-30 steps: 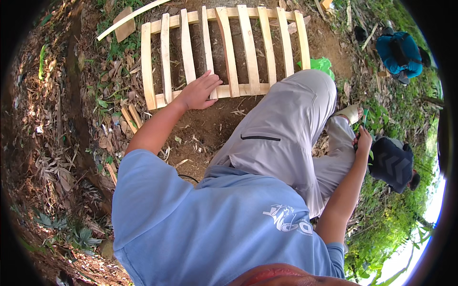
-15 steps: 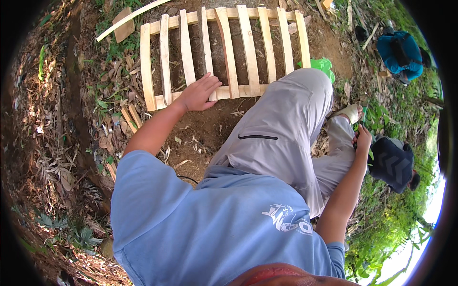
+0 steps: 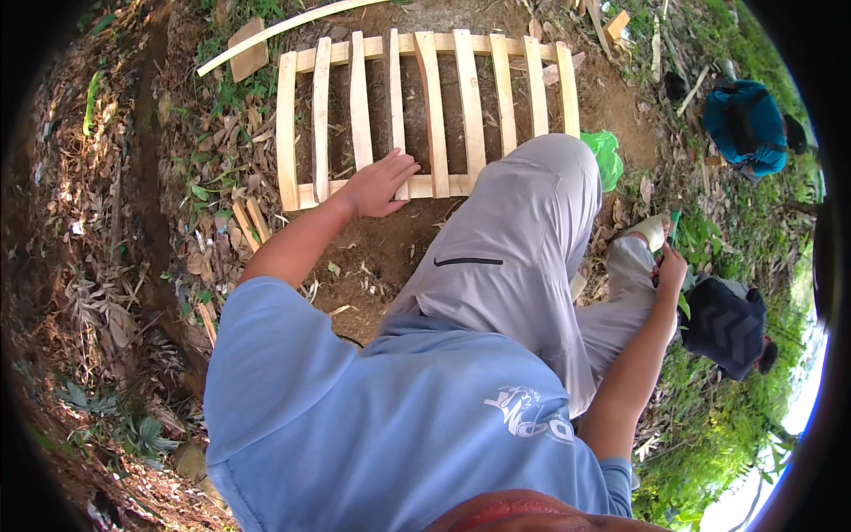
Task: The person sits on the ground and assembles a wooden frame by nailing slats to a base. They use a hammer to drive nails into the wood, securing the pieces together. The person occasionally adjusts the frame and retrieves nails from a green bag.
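A pale wooden frame of several slats laid across two long rails lies on the dirt ahead of me. My left hand rests across the lower end of one slat, at the near rail. Its fingers stretch over the wood and the thumb stands apart. Out to the right, beside my bent leg, my right hand is closed around a slim tool with a green part. The rest of that tool is hidden by the hand, so its kind cannot be told.
A long thin strip of wood lies beyond the frame. Short wood pieces are left of it. A green plastic bag sits by my knee. Two people, in teal and dark clothing, are at right.
The whole view has shifted slightly, so the frame appears lower. My left hand stays on the same slat. My right hand still holds the tool, which is tilted a little differently.
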Available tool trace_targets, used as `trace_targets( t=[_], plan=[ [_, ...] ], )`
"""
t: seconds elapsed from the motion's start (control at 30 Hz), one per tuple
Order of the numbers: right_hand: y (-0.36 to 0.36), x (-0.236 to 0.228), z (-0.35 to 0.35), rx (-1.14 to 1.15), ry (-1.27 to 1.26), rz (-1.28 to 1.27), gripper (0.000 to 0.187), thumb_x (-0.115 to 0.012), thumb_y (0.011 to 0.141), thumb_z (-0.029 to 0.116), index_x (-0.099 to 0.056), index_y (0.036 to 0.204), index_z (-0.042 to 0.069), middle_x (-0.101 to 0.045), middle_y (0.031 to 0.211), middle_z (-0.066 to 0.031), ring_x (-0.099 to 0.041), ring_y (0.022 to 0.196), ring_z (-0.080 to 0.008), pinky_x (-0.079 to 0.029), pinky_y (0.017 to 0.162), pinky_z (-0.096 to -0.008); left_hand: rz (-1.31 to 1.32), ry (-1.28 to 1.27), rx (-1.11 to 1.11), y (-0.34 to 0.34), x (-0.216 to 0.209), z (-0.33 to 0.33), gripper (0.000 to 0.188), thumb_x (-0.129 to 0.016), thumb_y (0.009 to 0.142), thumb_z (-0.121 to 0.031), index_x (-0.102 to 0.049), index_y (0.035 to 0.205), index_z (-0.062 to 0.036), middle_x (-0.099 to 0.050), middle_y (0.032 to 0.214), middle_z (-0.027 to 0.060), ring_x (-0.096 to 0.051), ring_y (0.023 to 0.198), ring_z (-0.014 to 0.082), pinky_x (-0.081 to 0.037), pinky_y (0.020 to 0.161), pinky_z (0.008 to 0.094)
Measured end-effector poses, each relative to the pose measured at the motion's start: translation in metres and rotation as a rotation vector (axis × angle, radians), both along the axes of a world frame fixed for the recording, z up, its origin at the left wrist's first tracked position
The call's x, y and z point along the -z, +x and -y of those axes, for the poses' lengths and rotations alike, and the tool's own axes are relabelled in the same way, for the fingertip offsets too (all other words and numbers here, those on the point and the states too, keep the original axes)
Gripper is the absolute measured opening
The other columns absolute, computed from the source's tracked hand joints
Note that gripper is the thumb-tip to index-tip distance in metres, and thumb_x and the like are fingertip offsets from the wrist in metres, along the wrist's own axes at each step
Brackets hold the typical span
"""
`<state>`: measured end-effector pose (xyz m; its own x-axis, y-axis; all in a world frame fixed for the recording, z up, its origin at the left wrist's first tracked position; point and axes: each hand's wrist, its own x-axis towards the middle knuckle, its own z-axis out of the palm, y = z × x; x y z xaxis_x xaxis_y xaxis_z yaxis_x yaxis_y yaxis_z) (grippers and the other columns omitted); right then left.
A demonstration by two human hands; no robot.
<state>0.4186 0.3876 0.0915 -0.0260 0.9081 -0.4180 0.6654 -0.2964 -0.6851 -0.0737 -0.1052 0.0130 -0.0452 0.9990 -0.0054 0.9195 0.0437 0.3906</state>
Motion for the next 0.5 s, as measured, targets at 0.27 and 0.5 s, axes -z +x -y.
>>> trace_targets(
  t=[0.27,0.5],
  plan=[
    [-0.005,0.008,-0.005,0.101,0.009,-0.042,0.029,-0.068,0.104,0.025,-0.066,0.090,0.001,-0.056,0.067,-0.0042,-0.052,0.046,-0.0143,-0.044,0.041,-0.0343,0.011,0.022,0.017,-0.001,0.002,-0.001,0.082,-0.081,0.084,-0.027,-0.047,0.152,0.0028,-0.050,0.152,0.0233,-0.048,0.145,0.0426,-0.029,0.133,0.0501],
    [-0.015,0.010,-0.006,0.113,0.040,-0.079,0.030,-0.069,0.103,0.026,-0.068,0.096,-0.003,-0.058,0.069,-0.0056,-0.052,0.046,-0.0144,-0.044,0.041,-0.0329,0.071,0.091,0.033,-0.002,0.003,-0.006,0.082,-0.083,0.081,-0.024,-0.049,0.150,0.0045,-0.052,0.148,0.0264,-0.053,0.139,0.0445,-0.031,0.130,0.0561]
  ],
)
